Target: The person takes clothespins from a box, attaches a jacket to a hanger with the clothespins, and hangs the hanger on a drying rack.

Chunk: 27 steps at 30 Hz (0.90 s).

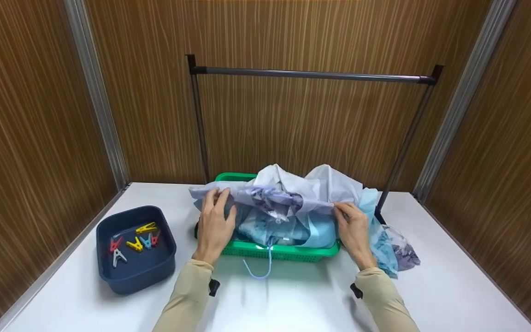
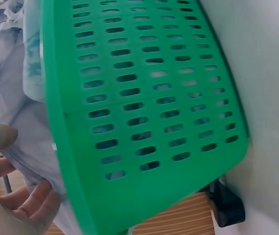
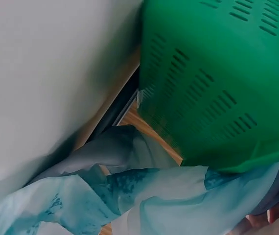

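A thin lavender garment with a dark purple print [image 1: 235, 191] is stretched between both hands above a green basket [image 1: 265, 251]. My left hand [image 1: 215, 228] holds its left end, thumb on one side and fingers on the other; cloth between them shows in the left wrist view. At the right end, my right hand [image 1: 353, 230] pinches the edge between thumb and fingers. Light blue patterned cloth [image 1: 323, 230] fills the basket below and hangs over its right side. A pale lavender hanger hook [image 1: 269, 265] sticks out over the basket's front rim; the rest of that hanger is hidden.
Behind the basket stands a dark metal clothes rack with a crossbar [image 1: 311, 74]. A navy bin [image 1: 136, 272] on the left contains several coloured clothespins [image 1: 135, 244]. Cloth with a purple print [image 1: 404, 253] lies on the white table [image 1: 270, 309] by the rack's right foot.
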Tool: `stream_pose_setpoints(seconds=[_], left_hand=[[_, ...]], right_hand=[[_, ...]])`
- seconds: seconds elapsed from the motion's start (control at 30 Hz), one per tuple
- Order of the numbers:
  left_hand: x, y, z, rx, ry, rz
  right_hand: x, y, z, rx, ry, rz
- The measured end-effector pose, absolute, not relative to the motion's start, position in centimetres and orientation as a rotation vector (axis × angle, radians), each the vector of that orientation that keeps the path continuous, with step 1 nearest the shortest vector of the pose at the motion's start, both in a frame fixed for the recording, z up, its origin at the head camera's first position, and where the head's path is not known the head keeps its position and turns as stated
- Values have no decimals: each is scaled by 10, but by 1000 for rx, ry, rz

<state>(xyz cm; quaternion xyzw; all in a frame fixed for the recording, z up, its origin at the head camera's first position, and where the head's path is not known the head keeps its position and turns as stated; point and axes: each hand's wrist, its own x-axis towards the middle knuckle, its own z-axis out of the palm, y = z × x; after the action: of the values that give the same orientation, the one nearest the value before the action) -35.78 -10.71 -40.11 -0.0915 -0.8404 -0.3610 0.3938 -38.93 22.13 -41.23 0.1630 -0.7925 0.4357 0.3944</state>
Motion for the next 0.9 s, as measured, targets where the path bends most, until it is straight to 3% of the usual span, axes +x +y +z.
stream_pose_setpoints(seconds=[0.37,0.9], left_hand=[[-350,-118,-392,-203,-2147,-925],[-350,-205,-371,64,-2793,-859]], right_hand=[[-389,218,-412,263,-2014,1165],[-391,220,-407,242,-2007,1123]])
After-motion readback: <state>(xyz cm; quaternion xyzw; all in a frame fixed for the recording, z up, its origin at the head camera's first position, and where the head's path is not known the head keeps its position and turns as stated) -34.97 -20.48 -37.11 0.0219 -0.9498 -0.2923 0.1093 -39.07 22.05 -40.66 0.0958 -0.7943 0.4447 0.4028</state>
